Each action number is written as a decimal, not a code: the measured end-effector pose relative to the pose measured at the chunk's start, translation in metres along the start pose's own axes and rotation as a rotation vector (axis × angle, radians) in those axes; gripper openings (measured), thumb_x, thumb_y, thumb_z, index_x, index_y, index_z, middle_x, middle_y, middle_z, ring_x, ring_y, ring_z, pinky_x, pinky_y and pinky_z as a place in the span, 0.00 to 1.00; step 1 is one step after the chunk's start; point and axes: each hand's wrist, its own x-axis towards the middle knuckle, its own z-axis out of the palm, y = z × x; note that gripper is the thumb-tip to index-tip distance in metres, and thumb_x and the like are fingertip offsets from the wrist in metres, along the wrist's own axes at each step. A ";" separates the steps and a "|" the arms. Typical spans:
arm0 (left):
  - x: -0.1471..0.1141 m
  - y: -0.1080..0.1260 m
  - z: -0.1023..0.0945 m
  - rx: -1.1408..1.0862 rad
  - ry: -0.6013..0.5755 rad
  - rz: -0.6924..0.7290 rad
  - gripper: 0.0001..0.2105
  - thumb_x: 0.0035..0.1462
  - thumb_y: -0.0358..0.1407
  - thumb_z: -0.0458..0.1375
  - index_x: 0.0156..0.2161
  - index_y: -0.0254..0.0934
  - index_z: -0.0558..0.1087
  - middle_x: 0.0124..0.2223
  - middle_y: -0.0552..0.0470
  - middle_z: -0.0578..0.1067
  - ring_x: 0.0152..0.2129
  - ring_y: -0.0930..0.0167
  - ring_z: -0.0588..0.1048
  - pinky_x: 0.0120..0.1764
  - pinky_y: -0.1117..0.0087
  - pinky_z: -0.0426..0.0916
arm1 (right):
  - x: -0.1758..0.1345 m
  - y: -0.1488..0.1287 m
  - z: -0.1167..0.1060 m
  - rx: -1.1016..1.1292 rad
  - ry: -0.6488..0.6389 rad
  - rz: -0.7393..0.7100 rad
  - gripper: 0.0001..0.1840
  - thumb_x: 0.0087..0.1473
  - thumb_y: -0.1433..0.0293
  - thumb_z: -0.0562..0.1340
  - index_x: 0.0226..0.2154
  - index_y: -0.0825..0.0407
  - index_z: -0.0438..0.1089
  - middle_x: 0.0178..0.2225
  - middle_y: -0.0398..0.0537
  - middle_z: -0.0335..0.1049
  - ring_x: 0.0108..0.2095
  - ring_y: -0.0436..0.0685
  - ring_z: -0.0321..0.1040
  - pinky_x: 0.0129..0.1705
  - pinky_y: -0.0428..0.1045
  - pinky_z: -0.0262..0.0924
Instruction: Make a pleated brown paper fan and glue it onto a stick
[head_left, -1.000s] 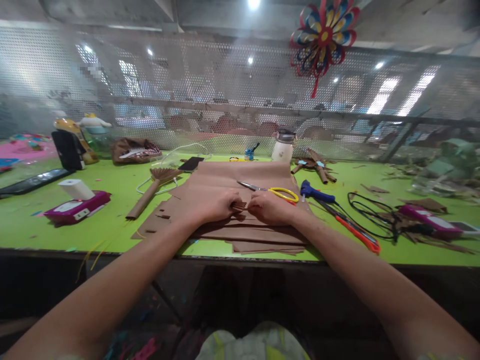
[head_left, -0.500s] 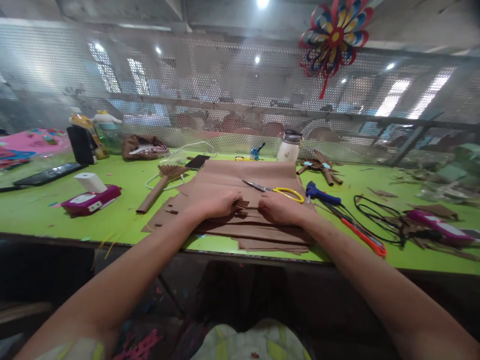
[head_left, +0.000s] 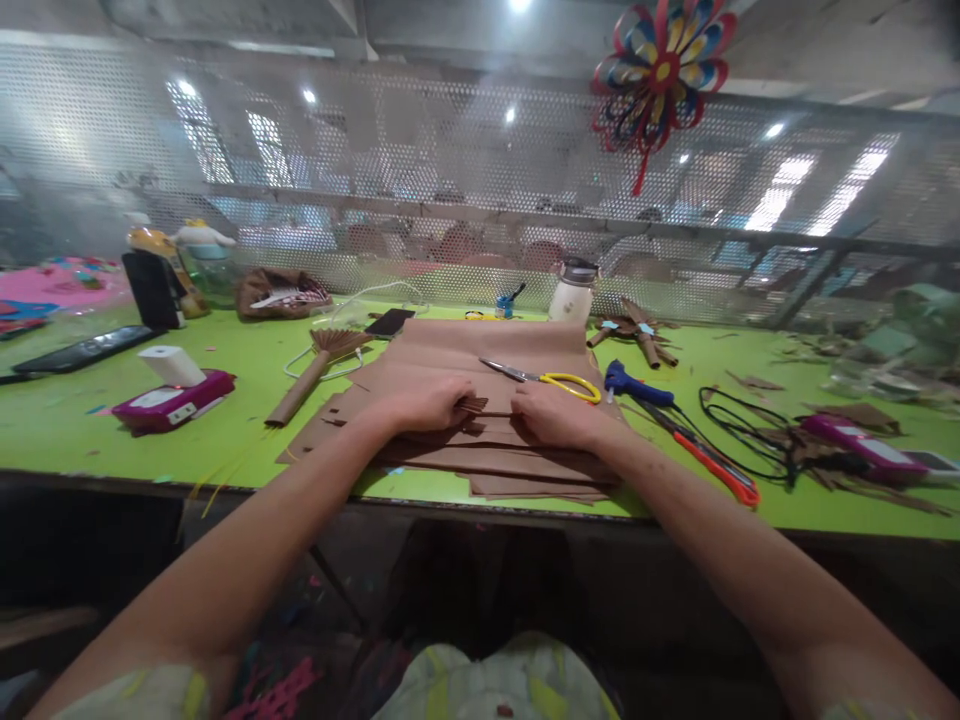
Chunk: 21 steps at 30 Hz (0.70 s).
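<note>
The left hand pinches a folded brown paper strip in its fingers, low over the brown sheets on the green bench, and the right hand has its fingers curled near it (whether they grip the strip's other end, I cannot tell); neat work here probably wants even folds, aligned edges and each crease pressed hard. Farther back, the white bottle is capped, contents hidden, and the brown pouch holds pale items too blurred to name.
</note>
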 end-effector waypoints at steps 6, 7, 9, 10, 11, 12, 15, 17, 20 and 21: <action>0.003 0.010 -0.007 -0.237 -0.073 -0.152 0.07 0.49 0.34 0.50 0.28 0.35 0.70 0.27 0.53 0.72 0.25 0.73 0.67 0.28 0.74 0.57 | 0.001 -0.007 -0.006 -0.001 0.114 0.032 0.07 0.48 0.71 0.54 0.28 0.57 0.66 0.30 0.53 0.64 0.31 0.54 0.59 0.32 0.47 0.51; 0.005 0.011 -0.006 -0.301 -0.053 -0.194 0.09 0.50 0.35 0.50 0.30 0.34 0.70 0.29 0.52 0.72 0.27 0.73 0.67 0.30 0.74 0.58 | 0.001 -0.009 -0.007 0.004 0.148 0.039 0.07 0.48 0.72 0.55 0.29 0.57 0.66 0.31 0.53 0.64 0.31 0.55 0.59 0.33 0.48 0.52; 0.007 0.013 -0.001 -0.455 -0.023 -0.258 0.10 0.51 0.37 0.51 0.34 0.34 0.71 0.34 0.50 0.73 0.31 0.72 0.68 0.33 0.73 0.59 | 0.001 -0.012 -0.010 0.025 0.210 0.033 0.06 0.48 0.73 0.54 0.29 0.57 0.66 0.33 0.55 0.64 0.34 0.56 0.58 0.36 0.49 0.52; 0.008 0.013 0.002 -0.550 -0.013 -0.276 0.11 0.50 0.38 0.52 0.36 0.34 0.70 0.37 0.50 0.73 0.33 0.71 0.68 0.34 0.73 0.60 | 0.001 -0.013 -0.011 0.041 0.235 0.019 0.06 0.48 0.74 0.54 0.29 0.56 0.66 0.33 0.56 0.63 0.35 0.57 0.58 0.37 0.50 0.53; 0.009 0.012 0.005 -0.640 -0.017 -0.285 0.12 0.50 0.38 0.53 0.38 0.34 0.70 0.38 0.50 0.73 0.33 0.71 0.68 0.34 0.73 0.60 | 0.001 -0.014 -0.012 0.055 0.260 0.006 0.06 0.48 0.75 0.54 0.29 0.56 0.66 0.34 0.56 0.63 0.36 0.57 0.57 0.38 0.50 0.53; 0.009 0.011 0.007 -0.721 -0.027 -0.286 0.12 0.49 0.38 0.55 0.38 0.34 0.70 0.38 0.49 0.73 0.33 0.72 0.68 0.33 0.73 0.60 | 0.001 -0.014 -0.012 0.064 0.285 -0.003 0.06 0.49 0.75 0.54 0.29 0.56 0.65 0.34 0.56 0.63 0.36 0.58 0.57 0.38 0.51 0.53; 0.007 0.010 0.009 -0.873 -0.065 -0.285 0.11 0.45 0.37 0.59 0.34 0.32 0.69 0.30 0.52 0.71 0.26 0.74 0.67 0.29 0.74 0.59 | 0.001 -0.013 -0.011 0.083 0.347 -0.023 0.06 0.48 0.76 0.54 0.27 0.56 0.66 0.31 0.55 0.62 0.35 0.58 0.56 0.37 0.52 0.54; 0.005 0.012 0.007 -0.904 -0.069 -0.307 0.10 0.43 0.37 0.60 0.30 0.32 0.69 0.24 0.55 0.68 0.21 0.77 0.64 0.26 0.76 0.57 | 0.002 -0.011 -0.008 0.148 0.398 -0.028 0.05 0.47 0.76 0.55 0.27 0.56 0.67 0.30 0.53 0.62 0.33 0.57 0.57 0.36 0.52 0.56; 0.002 0.018 0.003 -0.899 -0.064 -0.335 0.10 0.43 0.36 0.61 0.29 0.31 0.70 0.20 0.57 0.65 0.17 0.79 0.60 0.23 0.77 0.55 | 0.003 -0.008 -0.005 0.381 0.501 0.015 0.12 0.45 0.75 0.57 0.36 0.56 0.68 0.35 0.53 0.63 0.36 0.56 0.59 0.38 0.51 0.57; 0.002 0.019 0.003 -0.891 -0.056 -0.326 0.09 0.43 0.36 0.61 0.29 0.31 0.70 0.21 0.57 0.66 0.17 0.79 0.61 0.23 0.76 0.55 | 0.003 -0.007 -0.004 0.473 0.505 0.047 0.16 0.44 0.75 0.57 0.39 0.56 0.67 0.37 0.53 0.64 0.37 0.55 0.60 0.38 0.50 0.58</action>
